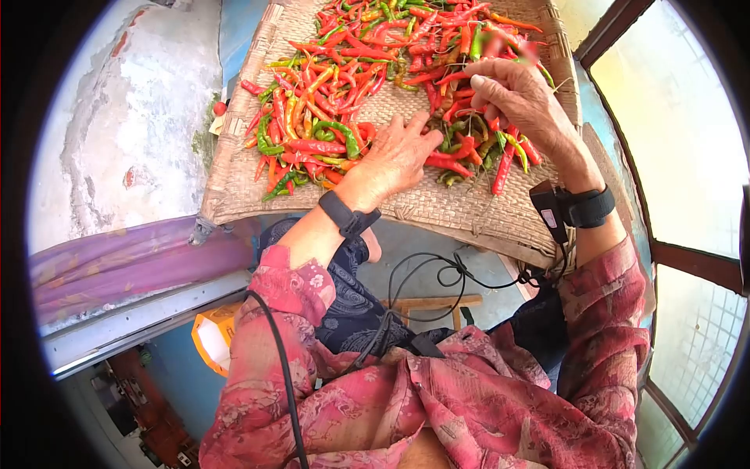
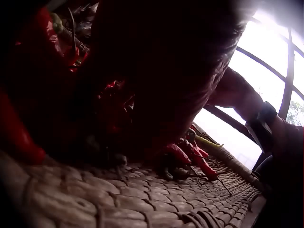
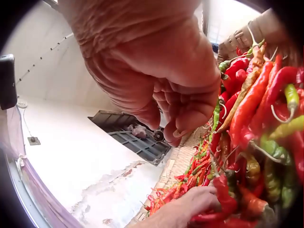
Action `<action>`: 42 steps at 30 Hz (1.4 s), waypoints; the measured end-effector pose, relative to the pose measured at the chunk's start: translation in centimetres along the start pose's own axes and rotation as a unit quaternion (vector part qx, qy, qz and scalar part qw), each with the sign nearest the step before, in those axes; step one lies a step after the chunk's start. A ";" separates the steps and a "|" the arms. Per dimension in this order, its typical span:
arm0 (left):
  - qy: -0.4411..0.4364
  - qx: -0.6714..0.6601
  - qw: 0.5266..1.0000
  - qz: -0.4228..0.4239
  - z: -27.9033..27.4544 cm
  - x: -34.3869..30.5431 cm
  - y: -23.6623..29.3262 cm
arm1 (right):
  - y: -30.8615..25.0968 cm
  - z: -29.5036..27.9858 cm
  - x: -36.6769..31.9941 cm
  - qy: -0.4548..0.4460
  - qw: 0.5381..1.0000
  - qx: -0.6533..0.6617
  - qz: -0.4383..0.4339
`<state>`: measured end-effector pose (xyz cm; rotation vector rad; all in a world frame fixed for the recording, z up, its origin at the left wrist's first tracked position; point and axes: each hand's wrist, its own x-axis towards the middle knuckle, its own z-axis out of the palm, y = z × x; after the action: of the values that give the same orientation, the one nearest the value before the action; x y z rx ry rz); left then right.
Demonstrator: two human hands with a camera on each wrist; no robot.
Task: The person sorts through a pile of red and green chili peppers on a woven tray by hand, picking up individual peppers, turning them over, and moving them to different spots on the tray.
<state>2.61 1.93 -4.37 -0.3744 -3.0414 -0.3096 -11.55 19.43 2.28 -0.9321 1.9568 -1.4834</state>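
- A woven tray (image 1: pixel 453 211) spans the far half of the head view, loaded with chilli peppers, mostly red, with some green, yellow and orange.
- On the tray's left side lies a broad heap of peppers (image 1: pixel 312 109); on its right side, a second heap (image 1: pixel 461 152). A strip of bare weave runs between them, and toward the tray's far edge the peppers spread together.
- The left hand (image 1: pixel 402 156) reaches over the tray's near middle, between the heaps, fingers touching the right heap. Its fingertips are hidden, and its own wrist view is very dark, so whether it grips a pepper cannot be told.
- The right hand (image 1: pixel 519 94) is raised over the tray's right side, above the peppers, fingers bent inward. Whether it pinches anything cannot be told.
- Both wrists, at the tray's near side, wear black straps; the person's sleeves are patterned pinkish red.
- Left of the tray, purple cloth (image 1: pixel 117 266) hangs below a stained pale surface (image 1: pixel 133 102).
- Right of the tray are framed window panes (image 1: pixel 672 117).
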 end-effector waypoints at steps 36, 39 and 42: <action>0.154 -0.836 0.484 -0.208 -1.7 3.0 0.3 | -0.2 4.4 -1.1 -0.100 0.990 -0.068 0.078; 0.197 -0.781 0.537 -0.250 -2.3 2.6 -1.4 | 0.3 3.9 -1.9 -0.211 0.942 -0.259 -0.025; 0.204 -0.758 0.553 -0.279 -3.4 1.8 -2.0 | -0.3 1.5 -1.9 -0.211 0.970 -0.112 0.039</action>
<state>0.47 -0.27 -1.27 0.6090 -1.4704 -2.4785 -9.17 19.90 2.18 -1.1450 1.8351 -0.9362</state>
